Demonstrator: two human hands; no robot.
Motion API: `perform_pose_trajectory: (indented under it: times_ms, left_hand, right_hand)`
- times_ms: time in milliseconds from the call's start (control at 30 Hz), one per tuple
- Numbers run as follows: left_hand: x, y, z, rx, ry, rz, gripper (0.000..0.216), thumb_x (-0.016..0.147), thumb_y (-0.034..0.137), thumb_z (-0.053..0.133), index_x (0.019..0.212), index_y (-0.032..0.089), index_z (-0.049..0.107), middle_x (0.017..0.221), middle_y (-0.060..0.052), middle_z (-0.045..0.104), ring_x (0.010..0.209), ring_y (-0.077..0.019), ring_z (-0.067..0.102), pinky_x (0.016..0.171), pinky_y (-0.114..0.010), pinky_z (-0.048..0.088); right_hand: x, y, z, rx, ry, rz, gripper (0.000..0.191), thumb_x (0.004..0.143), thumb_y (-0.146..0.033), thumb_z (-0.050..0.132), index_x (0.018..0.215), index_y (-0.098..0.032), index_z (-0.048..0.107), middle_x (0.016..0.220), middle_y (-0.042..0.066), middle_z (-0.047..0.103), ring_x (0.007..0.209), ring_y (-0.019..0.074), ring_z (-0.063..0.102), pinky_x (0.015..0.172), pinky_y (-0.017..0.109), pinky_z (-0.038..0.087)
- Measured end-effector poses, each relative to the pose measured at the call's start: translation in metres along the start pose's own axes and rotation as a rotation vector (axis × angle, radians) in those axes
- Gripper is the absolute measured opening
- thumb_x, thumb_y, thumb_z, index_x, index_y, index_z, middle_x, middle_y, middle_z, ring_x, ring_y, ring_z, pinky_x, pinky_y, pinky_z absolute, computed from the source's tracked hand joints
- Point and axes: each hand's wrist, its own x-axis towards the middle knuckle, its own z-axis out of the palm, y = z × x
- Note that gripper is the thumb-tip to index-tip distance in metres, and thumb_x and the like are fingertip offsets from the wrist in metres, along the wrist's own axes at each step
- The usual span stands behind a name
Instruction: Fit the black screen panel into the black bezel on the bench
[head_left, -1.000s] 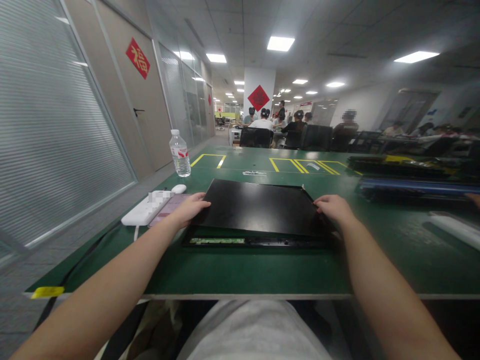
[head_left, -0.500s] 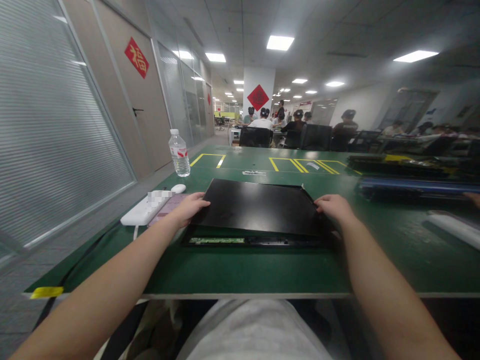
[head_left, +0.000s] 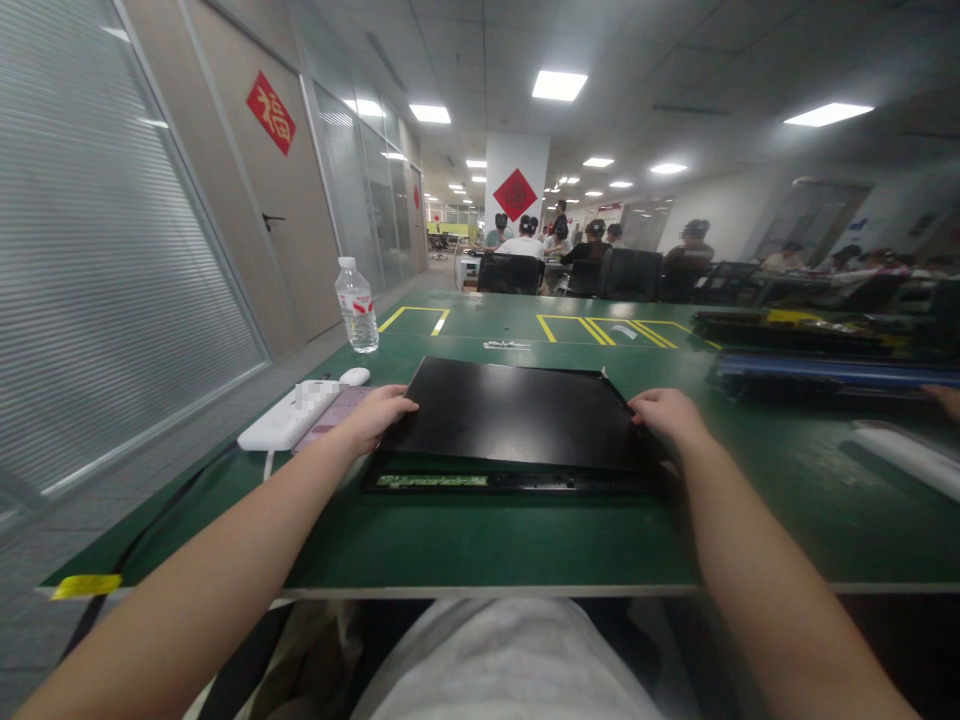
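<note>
A flat black display panel (head_left: 517,408) lies slightly askew over a black frame (head_left: 615,484) on the green table. Along the frame's near edge, a strip of green circuit board (head_left: 431,481) shows. My left hand (head_left: 379,415) grips the panel's left edge, thumb on top and fingers partly hidden beneath. On the opposite side, my right hand (head_left: 667,415) pinches the right edge near its corner. The panel's near edge sits a little above the frame, leaving the board strip uncovered.
Left of the panel are a white power strip (head_left: 277,425), a white computer mouse (head_left: 355,377) and a water bottle (head_left: 358,308). Blue and black parts (head_left: 825,372) lie at the right, near another person's hand (head_left: 943,400). Yellow tape (head_left: 414,308) marks the table's far side.
The view has shifted very slightly. Both hands keep their hold, and the panel stays in nearly the same place over the frame.
</note>
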Motion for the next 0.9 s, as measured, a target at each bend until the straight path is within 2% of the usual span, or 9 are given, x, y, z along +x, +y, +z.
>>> perform_pose_trajectory:
  times_ms: [233, 467, 700, 900]
  left_hand:
    - [-0.001, 0.001, 0.001, 0.001, 0.017, -0.01, 0.046, 0.058, 0.014, 0.072, 0.103, 0.018, 0.075, 0.076, -0.006, 0.076, 0.057, -0.024, 0.069, 0.054, -0.032, 0.057]
    - [0.002, -0.002, 0.0, -0.001, 0.012, 0.028, 0.044, 0.058, 0.014, 0.075, 0.103, 0.017, 0.075, 0.078, -0.006, 0.076, 0.066, -0.0251, 0.073, 0.06, -0.032, 0.059]
    - [0.003, -0.004, -0.001, -0.019, 0.027, 0.01, 0.041, 0.067, 0.017, 0.079, 0.108, 0.017, 0.074, 0.08, -0.008, 0.077, 0.067, -0.0257, 0.074, 0.062, -0.034, 0.061]
    - [0.001, -0.002, 0.0, -0.019, 0.032, -0.002, 0.037, 0.072, 0.012, 0.073, 0.109, 0.018, 0.075, 0.079, -0.007, 0.078, 0.064, -0.0244, 0.073, 0.059, -0.032, 0.06]
  right_hand:
    - [-0.001, 0.0, -0.002, 0.009, -0.017, -0.01, 0.028, 0.082, -0.028, 0.061, 0.1, -0.022, 0.081, 0.081, 0.004, 0.079, 0.086, 0.0215, 0.071, 0.072, 0.027, 0.048]
    - [0.001, 0.002, -0.001, 0.029, 0.095, -0.047, 0.028, 0.08, -0.021, 0.06, 0.097, -0.022, 0.082, 0.093, 0.005, 0.08, 0.095, 0.0225, 0.072, 0.077, 0.026, 0.05]
    - [0.006, 0.004, 0.009, -0.024, -0.1, -0.024, 0.019, 0.078, -0.016, 0.066, 0.086, -0.021, 0.083, 0.099, 0.007, 0.08, 0.095, 0.0239, 0.073, 0.083, 0.028, 0.053]
    - [0.007, 0.006, 0.013, -0.046, -0.135, -0.024, 0.028, 0.074, -0.006, 0.066, 0.092, -0.019, 0.083, 0.101, 0.008, 0.079, 0.097, 0.0238, 0.073, 0.087, 0.029, 0.054]
